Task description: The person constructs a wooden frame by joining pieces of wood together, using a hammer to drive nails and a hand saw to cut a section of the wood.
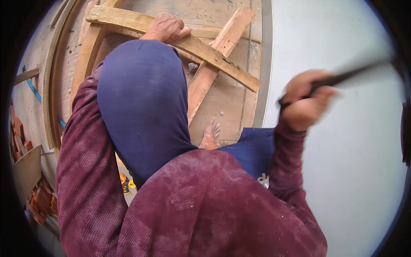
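My left hand point(166, 28) is closed over a long wooden board point(205, 52), its fingers curled on the top edge. The board slopes down to the right and lies across another wooden plank point(220, 49) that slants the other way. On the right, my right hand point(307, 99) is raised, its fingers wrapped round the handle of a dark long-handled tool point(349, 76). Motion smears the tool, and its far end runs into the dark rim of the picture, so its kind is not clear. My bent knee hides part of the boards.
More long timbers point(87, 53) stand at the left beside a blue hose point(33, 89). Reddish-brown blocks point(43, 201) are piled at the far left. Something yellow and black point(127, 183) lies by my leg. A pale smooth surface point(342, 171) fills the right side. My bare foot point(210, 133) is near the planks.
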Available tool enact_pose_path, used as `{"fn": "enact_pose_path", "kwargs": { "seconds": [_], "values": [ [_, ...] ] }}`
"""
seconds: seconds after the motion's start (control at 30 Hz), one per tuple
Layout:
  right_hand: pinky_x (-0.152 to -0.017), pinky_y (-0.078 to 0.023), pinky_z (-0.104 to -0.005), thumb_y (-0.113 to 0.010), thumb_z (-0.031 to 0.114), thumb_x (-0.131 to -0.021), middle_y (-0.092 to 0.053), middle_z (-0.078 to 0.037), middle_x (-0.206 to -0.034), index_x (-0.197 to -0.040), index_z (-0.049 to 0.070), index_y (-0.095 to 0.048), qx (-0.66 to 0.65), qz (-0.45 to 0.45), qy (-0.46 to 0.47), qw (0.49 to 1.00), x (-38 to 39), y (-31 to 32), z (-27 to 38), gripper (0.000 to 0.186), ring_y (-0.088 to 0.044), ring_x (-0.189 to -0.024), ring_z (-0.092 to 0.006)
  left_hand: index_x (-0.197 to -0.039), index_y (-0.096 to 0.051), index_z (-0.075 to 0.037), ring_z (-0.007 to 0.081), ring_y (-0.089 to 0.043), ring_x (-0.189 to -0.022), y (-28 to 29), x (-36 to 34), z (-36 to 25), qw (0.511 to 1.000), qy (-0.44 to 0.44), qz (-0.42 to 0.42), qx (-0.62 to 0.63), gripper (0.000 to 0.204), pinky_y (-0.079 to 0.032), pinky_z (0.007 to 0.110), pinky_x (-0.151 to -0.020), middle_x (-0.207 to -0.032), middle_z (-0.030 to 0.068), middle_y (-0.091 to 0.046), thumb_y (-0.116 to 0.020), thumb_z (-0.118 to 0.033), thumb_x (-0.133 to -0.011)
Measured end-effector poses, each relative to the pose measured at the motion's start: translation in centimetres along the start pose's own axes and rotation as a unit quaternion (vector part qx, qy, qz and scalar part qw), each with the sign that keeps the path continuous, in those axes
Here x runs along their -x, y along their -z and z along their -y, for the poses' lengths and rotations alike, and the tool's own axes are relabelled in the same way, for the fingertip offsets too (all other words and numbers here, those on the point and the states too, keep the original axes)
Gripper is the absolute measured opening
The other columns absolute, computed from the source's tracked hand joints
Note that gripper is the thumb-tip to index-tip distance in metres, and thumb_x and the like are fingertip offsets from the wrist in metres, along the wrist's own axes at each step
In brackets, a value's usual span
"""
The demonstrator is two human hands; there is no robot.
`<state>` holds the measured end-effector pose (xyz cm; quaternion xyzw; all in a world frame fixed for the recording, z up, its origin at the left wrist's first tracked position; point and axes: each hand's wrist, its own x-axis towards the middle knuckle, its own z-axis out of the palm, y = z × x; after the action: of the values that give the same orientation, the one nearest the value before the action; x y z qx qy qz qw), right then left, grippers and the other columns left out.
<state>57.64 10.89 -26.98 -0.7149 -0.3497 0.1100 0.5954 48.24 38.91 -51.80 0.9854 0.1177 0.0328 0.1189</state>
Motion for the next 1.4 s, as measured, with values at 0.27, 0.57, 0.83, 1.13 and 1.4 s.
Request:
{"fn": "enact_pose_path", "kwargs": {
  "seconds": [0.27,0.57,0.83,1.13,1.4],
  "values": [
    [-0.063,-0.042,-0.0511,-0.046,0.035,-0.098,-0.051,-0.025,-0.066,-0.086,0.0,-0.051,0.367,0.155,-0.197,0.896,13.3,4.8,-17.9,0.036,-0.046,-0.065,-0.0499,-0.061,-0.066,-0.006,0.0308,-0.065,-0.064,1.4,-3.2,-4.4,0.999,0.024,-0.042,0.014,0.051,-0.049,0.04,-0.066,-0.065,0.0163,-0.065,-0.045,-0.044,-0.088],
    [-0.063,-0.048,-0.0436,-0.043,0.021,-0.097,-0.059,-0.012,-0.088,-0.11,0.002,-0.056,0.434,0.232,-0.078,0.867,13.8,7.8,-20.8,0.027,-0.058,-0.075,-0.0346,-0.074,-0.07,-0.014,0.026,-0.066,-0.078,-0.5,-3.2,-6.3,0.983,0.17,0.03,0.065,0.033,-0.051,0.042,-0.07,-0.083,0.0055,-0.068,-0.059,-0.045,-0.074],
    [-0.054,-0.046,-0.0336,-0.054,0.026,-0.091,-0.053,-0.008,-0.08,-0.121,-0.001,-0.054,0.153,0.275,-0.249,0.916,10.4,6.8,-17.2,0.04,-0.055,-0.065,-0.0184,-0.094,-0.072,-0.018,0.0249,-0.057,-0.11,-1.1,1.4,-2.7,0.949,0.034,-0.287,0.123,0.033,-0.042,0.043,-0.092,-0.104,0.0052,-0.066,-0.059,-0.046,-0.08],
    [-0.076,-0.049,-0.0357,-0.069,0.021,-0.079,-0.065,-0.014,-0.104,-0.115,-0.001,-0.059,0.104,0.54,-0.297,0.78,4.5,-7.0,-13.6,0.043,-0.062,-0.094,-0.0224,-0.115,-0.057,-0.007,0.0364,-0.038,-0.12,6.3,30.2,-9.2,0.79,0.479,-0.381,0.03,0.05,-0.027,0.051,-0.102,-0.121,0.0176,-0.046,-0.068,-0.024,-0.07],
    [-0.079,-0.047,-0.0372,-0.07,0.023,-0.078,-0.065,-0.014,-0.105,-0.117,0.0,-0.058,0.064,0.508,-0.333,0.792,2.2,-18.9,-18.3,0.047,-0.062,-0.096,-0.0232,-0.148,-0.016,-0.009,0.0363,-0.018,-0.141,0.2,39.5,-16.9,0.629,0.636,-0.439,0.083,0.094,-0.028,0.045,-0.11,-0.154,0.0185,-0.009,-0.07,-0.021,-0.071]
  ]
}}
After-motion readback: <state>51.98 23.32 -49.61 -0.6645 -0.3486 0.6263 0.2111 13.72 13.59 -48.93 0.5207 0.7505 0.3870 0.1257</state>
